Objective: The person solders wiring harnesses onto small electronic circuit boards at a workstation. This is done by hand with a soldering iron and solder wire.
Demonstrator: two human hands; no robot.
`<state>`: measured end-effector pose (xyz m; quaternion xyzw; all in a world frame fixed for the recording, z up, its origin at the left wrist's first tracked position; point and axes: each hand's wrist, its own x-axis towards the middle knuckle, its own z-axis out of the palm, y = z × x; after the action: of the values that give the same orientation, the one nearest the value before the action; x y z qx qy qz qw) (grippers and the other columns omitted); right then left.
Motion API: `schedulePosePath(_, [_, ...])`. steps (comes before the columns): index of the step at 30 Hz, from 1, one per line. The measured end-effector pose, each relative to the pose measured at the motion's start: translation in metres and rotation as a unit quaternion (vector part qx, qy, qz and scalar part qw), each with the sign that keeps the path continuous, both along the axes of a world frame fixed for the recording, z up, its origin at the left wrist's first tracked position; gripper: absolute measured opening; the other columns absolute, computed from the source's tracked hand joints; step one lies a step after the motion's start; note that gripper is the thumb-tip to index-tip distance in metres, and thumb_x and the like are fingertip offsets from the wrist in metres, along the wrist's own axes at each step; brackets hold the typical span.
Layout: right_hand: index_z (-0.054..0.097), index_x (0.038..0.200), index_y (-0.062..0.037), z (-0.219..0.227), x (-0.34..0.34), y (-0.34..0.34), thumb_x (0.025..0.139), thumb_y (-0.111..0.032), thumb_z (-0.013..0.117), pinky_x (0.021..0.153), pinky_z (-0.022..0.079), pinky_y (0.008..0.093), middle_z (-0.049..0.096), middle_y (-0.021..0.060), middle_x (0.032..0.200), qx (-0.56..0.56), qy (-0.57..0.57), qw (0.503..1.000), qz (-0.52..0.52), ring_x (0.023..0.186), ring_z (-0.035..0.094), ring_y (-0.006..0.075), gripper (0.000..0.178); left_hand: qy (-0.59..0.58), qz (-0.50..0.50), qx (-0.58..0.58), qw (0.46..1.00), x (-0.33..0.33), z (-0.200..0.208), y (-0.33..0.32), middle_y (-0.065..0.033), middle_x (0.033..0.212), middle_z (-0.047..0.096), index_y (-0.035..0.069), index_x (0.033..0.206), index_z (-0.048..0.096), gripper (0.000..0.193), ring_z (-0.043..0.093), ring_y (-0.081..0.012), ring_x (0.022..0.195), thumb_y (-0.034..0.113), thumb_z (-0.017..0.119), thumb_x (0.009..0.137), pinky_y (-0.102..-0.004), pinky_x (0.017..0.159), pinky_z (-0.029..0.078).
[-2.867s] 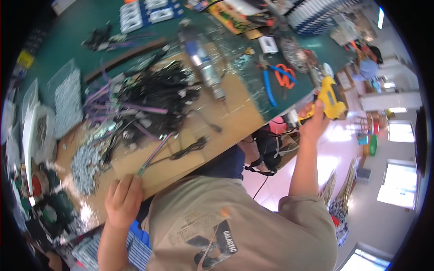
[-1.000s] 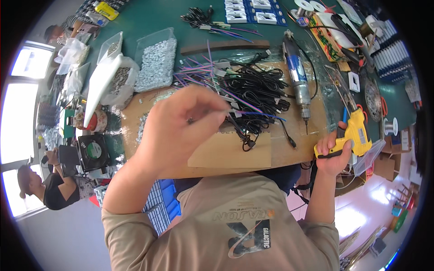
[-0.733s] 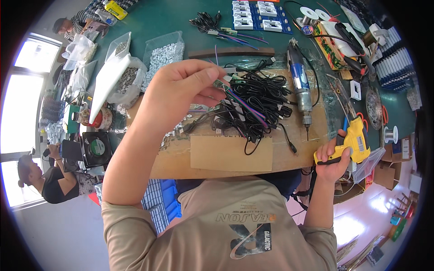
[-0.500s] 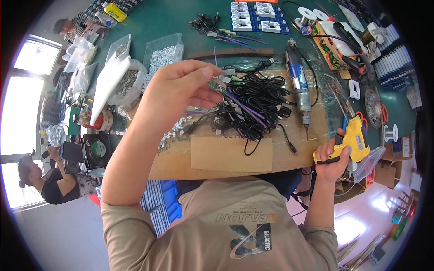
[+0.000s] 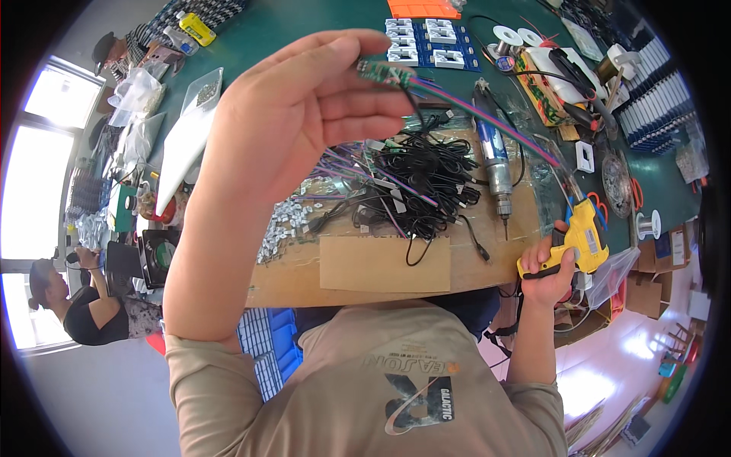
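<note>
My left hand [image 5: 301, 103] is raised over the far side of the bench. Its thumb and forefinger pinch a small green circuit board [image 5: 387, 74]. A strip of coloured wires [image 5: 487, 116] trails from the board to the right, and a dark cable hangs near it. At the right edge of the bench, my right hand [image 5: 550, 274] is wrapped round the handle of a yellow glue gun [image 5: 588, 238], whose nozzle points away from me. Between the hands lies a tangled heap of black cables [image 5: 430, 179], with more coloured wires at its left side.
A blue electric screwdriver [image 5: 495, 156] lies right of the heap. Nearer me is a flat cardboard piece [image 5: 384, 265]; small white parts [image 5: 288, 225] are scattered to its left. White frames [image 5: 445, 59] on blue boards stand at the back. Another person [image 5: 95, 301] is at the far left.
My left hand has risen away from the cable heap toward the far side, and the circuit board with its coloured wires now shows lifted in its fingers. My right hand keeps the glue gun.
</note>
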<state>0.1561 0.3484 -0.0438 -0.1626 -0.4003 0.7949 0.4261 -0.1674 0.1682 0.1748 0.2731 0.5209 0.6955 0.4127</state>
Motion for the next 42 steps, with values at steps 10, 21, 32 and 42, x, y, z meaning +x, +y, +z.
schedulePosePath(10, [0.04,0.139,-0.0028,0.003,-0.003,-0.002,0.098,-0.046,0.057,0.054,0.043,0.0315,0.054,0.0035,0.075,-0.003,-0.009,1.0,-0.006,0.054,0.048,0.0142,0.063,0.452,0.073,-0.283,0.843,-0.048,-0.084,-0.003,-0.011,0.094,0.073,0.006,0.114,0.07,0.025,0.07,-0.0229,0.087,0.022,0.06,0.097,-0.0347,0.079,0.054])
schedulePosePath(21, [0.043,0.137,-0.0028,0.005,-0.004,-0.008,0.093,-0.05,0.062,0.051,0.042,0.0317,0.051,0.0032,0.072,0.028,-0.038,0.999,-0.025,0.052,0.048,0.0141,0.067,0.791,-0.033,-0.233,0.565,-0.158,-0.13,0.093,-0.0081,0.107,0.069,0.011,0.107,0.07,0.021,0.063,-0.0297,0.107,0.011,0.059,0.088,-0.0428,0.094,0.051])
schedulePosePath(32, [0.044,0.136,-0.0006,0.007,-0.007,-0.011,0.091,-0.047,0.067,0.053,0.044,0.0325,0.054,0.0033,0.073,0.018,-0.047,0.998,-0.035,0.054,0.049,0.0145,0.069,0.799,-0.028,-0.294,0.524,-0.197,-0.106,0.103,-0.0092,0.103,0.069,0.013,0.101,0.072,0.022,0.065,-0.0307,0.103,0.011,0.061,0.082,-0.0438,0.092,0.052])
schedulePosePath(42, [0.042,0.137,-0.0008,0.0,-0.002,-0.01,0.095,-0.042,0.063,0.055,0.045,0.032,0.055,0.0045,0.075,0.05,-0.021,0.998,-0.036,0.055,0.05,0.0145,0.063,0.394,0.167,-0.1,0.898,-0.13,0.011,0.01,-0.0079,0.087,0.071,-0.003,0.112,0.067,0.032,0.067,-0.0161,0.082,0.013,0.074,0.086,-0.0282,0.077,0.054])
